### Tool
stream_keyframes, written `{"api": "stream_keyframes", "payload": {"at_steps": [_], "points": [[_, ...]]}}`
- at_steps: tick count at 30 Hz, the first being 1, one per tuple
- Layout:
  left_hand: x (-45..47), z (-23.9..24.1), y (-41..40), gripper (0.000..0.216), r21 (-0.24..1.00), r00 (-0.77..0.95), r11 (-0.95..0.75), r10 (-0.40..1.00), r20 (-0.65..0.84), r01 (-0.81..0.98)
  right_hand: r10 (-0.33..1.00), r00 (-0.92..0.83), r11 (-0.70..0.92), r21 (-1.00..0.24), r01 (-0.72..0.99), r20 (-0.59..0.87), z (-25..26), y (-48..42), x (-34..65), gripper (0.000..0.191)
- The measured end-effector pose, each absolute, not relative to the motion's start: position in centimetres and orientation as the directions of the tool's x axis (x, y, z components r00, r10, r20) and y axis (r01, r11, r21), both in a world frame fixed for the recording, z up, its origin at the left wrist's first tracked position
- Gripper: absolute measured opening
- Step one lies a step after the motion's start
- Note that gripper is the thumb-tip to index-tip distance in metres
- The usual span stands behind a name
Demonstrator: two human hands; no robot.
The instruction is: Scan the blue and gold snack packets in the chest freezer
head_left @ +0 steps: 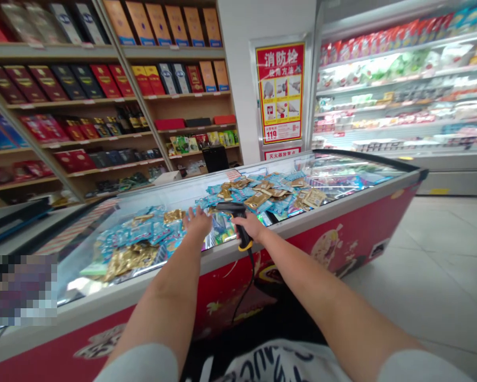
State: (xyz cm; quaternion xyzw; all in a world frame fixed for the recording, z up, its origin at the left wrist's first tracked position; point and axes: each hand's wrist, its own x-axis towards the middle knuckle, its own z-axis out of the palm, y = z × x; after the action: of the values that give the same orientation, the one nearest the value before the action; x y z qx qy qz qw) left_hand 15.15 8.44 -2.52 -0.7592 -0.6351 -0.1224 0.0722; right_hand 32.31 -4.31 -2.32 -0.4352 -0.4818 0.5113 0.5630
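My right hand (252, 225) is closed round the grip of a black and yellow barcode scanner (231, 207), whose head points left. A dark cable hangs from its handle in front of the freezer. To its left, my left hand (198, 220) reaches over the chest freezer (289, 228) with fingers apart and nothing visible in them. Below and around that hand lie many blue packets (142, 232) and gold packets (132, 260). More blue and gold packets (258, 199) are heaped farther right in the freezer. Whether my left fingertips touch a packet, I cannot tell.
Wooden shelves (114, 102) with boxed goods and bottles rise behind the freezer on the left. A red and yellow fire-hydrant sign (280, 95) hangs on the wall. A lit refrigerated display (405, 106) stands at the right, beyond the tiled floor (441, 254).
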Motion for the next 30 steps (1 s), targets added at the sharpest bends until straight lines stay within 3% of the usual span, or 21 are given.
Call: {"api": "stream_keyframes", "payload": {"at_steps": [3,7,9,11,13,15,17,21,27,30], "points": [[14.9,-2.5,7.8,0.049,0.020,0.183,-0.202,0.922,0.342,0.979,0.996,0.018,0.090,-0.985,-0.145,0.089,-2.4,-4.2,32.3,0.018],[14.3,-1.9,5.2,0.043,-0.133,0.303,-0.273,0.871,0.385,0.953,0.995,0.028,0.098,-0.982,-0.160,0.095,-2.4,-4.2,32.3,0.016],[14.0,-1.5,3.9,0.044,-0.153,0.326,-0.288,0.852,0.410,0.945,0.995,0.025,0.099,-0.981,-0.167,0.096,-2.4,-4.2,32.3,0.014],[13.8,-1.1,3.1,0.043,-0.092,0.278,-0.265,0.854,0.440,0.960,0.996,0.023,0.091,-0.981,-0.174,0.089,-2.3,-4.2,32.3,0.013],[13.7,-1.0,2.8,0.049,0.044,0.135,-0.171,0.888,0.440,0.984,0.996,0.024,0.086,-0.980,-0.182,0.083,-2.3,-4.2,32.3,0.011],[13.7,-1.2,2.8,0.066,0.196,-0.062,-0.015,0.922,0.383,0.980,0.996,0.026,0.083,-0.979,-0.188,0.079,-2.2,-4.3,32.2,0.010],[13.7,-1.5,3.0,0.074,0.270,-0.181,0.094,0.929,0.322,0.958,0.997,0.028,0.081,-0.977,-0.196,0.077,-2.2,-4.3,32.1,0.011],[13.4,-1.8,3.4,0.068,0.286,-0.129,0.031,0.935,0.332,0.958,0.995,0.051,0.095,-0.973,-0.209,0.086,-2.2,-4.4,32.0,0.014],[12.6,-1.8,3.6,0.059,0.482,-0.091,-0.074,0.946,0.311,0.873,0.995,0.021,0.102,-0.973,-0.206,0.100,-2.2,-4.6,32.0,0.013],[12.4,-1.8,3.6,0.050,0.484,-0.012,-0.155,0.946,0.325,0.861,0.995,0.013,0.096,-0.977,-0.191,0.095,-2.0,-4.7,31.9,0.014]]}}
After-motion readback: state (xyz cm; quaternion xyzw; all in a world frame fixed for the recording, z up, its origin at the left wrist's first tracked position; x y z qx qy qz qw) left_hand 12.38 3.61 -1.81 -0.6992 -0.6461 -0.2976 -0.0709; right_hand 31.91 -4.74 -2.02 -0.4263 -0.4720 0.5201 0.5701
